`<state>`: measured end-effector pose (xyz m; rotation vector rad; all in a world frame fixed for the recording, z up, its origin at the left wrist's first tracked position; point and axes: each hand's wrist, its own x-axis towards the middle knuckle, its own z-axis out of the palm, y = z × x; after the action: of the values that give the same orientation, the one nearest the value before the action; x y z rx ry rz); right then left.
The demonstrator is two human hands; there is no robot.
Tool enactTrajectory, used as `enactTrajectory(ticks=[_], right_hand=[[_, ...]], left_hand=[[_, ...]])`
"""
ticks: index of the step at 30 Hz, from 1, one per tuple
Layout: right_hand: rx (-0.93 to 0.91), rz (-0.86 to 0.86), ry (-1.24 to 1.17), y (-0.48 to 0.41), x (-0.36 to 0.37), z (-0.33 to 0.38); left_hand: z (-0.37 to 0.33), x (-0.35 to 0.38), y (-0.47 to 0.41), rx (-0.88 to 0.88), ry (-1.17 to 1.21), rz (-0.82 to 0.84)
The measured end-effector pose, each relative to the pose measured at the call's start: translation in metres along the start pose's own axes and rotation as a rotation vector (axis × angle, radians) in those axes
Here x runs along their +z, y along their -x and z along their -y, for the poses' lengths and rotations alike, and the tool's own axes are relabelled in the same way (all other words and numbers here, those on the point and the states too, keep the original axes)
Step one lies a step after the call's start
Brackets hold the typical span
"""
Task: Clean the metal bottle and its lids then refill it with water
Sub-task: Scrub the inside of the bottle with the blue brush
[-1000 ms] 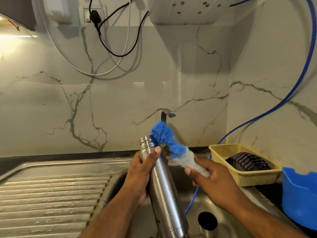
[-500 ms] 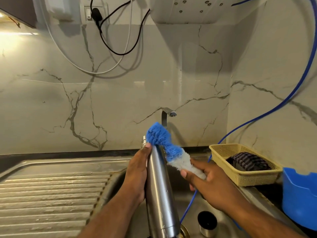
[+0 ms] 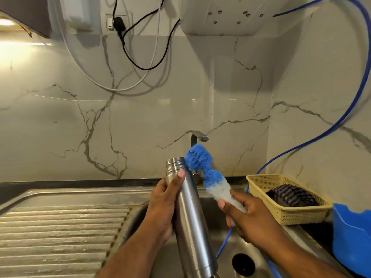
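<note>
Metal bottle (image 3: 190,213) held tilted over the sink (image 3: 136,217), upper body gripped by the left hand (image 3: 162,207), bottle brush (image 3: 208,173) clasped at its white bristles by the right hand (image 3: 253,219), blue tip laid against the lidless threaded neck, tap (image 3: 198,137) seen behind.

A warm lamp glow spills from the upper left of the frame under the cabinet (image 3: 24,15), washing the marble wall (image 3: 40,77) there yellowish; the rest is evenly lit. The cables (image 3: 144,68) and the white wall unit (image 3: 230,17) throw soft grey shadows on the wall. Pale streaks of glare run down the metal bottle (image 3: 190,217) and the ribbed drainboard (image 3: 60,227). The bottle brush (image 3: 198,157) bristles look slightly smeared. Wide-angle bending curves the frame's edges, and the blue tub (image 3: 351,233) at the right is soft.
</note>
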<state>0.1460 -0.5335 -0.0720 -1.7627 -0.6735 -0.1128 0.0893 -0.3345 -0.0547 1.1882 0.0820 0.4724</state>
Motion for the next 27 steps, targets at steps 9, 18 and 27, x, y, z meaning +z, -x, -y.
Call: enactTrajectory(ticks=[9,18,27], right_hand=[[-0.004,0.034,-0.042,0.002,0.003,0.0017],[-0.006,0.048,-0.073,0.0047,0.0012,0.0067],[-0.007,0.061,-0.011,0.0034,0.0016,0.0019]], left_hand=[[-0.003,0.002,0.0047,-0.032,0.01,0.02],[-0.001,0.0004,0.0035,-0.009,-0.018,-0.016],[0.0003,0.0,0.0039,-0.028,-0.001,0.022]])
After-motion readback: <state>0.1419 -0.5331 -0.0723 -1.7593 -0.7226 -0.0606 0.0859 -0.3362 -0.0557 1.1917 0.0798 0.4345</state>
